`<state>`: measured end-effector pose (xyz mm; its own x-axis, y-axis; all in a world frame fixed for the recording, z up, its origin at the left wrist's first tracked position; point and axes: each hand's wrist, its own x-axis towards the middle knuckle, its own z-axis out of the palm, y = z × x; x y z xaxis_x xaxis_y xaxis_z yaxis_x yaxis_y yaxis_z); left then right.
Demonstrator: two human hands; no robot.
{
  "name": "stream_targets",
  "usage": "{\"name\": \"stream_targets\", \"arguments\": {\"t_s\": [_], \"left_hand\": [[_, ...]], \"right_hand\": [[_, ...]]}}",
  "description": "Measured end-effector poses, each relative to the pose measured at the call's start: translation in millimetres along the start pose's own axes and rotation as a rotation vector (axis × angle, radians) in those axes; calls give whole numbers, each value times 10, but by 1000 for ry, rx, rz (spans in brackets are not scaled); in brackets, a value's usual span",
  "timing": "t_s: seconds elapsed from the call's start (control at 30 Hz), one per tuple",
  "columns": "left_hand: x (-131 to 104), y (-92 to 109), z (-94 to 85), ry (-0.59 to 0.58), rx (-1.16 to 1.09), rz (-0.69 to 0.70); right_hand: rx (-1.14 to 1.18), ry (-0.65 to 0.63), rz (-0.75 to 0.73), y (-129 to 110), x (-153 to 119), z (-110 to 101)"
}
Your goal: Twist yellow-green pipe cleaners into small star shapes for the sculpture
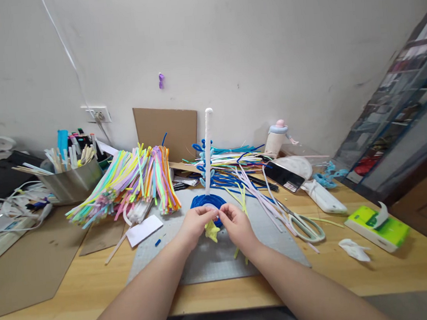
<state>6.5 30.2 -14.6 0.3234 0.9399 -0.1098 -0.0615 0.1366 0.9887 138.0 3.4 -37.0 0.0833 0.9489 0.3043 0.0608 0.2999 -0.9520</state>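
Note:
My left hand [198, 223] and my right hand [238, 224] meet over the grey cutting mat, fingertips pinched together. Between them is a small pale lilac fuzzy piece [211, 207], mostly covered by the fingers. A yellow fuzzy star-like piece [212, 232] shows just below the left fingertips; whether it hangs from the lilac piece, I cannot tell. Behind the hands lies a round base of coiled blue pipe cleaner [202, 200]. A white fuzzy post [208, 150] rises upright from it, with blue loops [201, 168] along its side.
Bundled pastel pipe cleaners [126, 181] lie left of the cutting mat [200, 272], near a metal container [73, 183] of sticks. Loose blue and lilac strips spread behind and right. Scissors [307, 226], a phone [285, 176], a bottle [276, 138] and a tissue pack [377, 227] are rightward.

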Motion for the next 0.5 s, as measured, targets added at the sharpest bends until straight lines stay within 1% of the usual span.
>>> {"name": "stream_targets", "arguments": {"t_s": [0.13,0.37,0.5], "left_hand": [[-21,66,17,-2,-5,31],[-31,124,35,77,94,60],[-61,141,37,50,159,148]], "right_hand": [[16,26,27,7,9,-4],[73,21,78,-3,32,0],[158,-23,125,-11,46,-14]]}}
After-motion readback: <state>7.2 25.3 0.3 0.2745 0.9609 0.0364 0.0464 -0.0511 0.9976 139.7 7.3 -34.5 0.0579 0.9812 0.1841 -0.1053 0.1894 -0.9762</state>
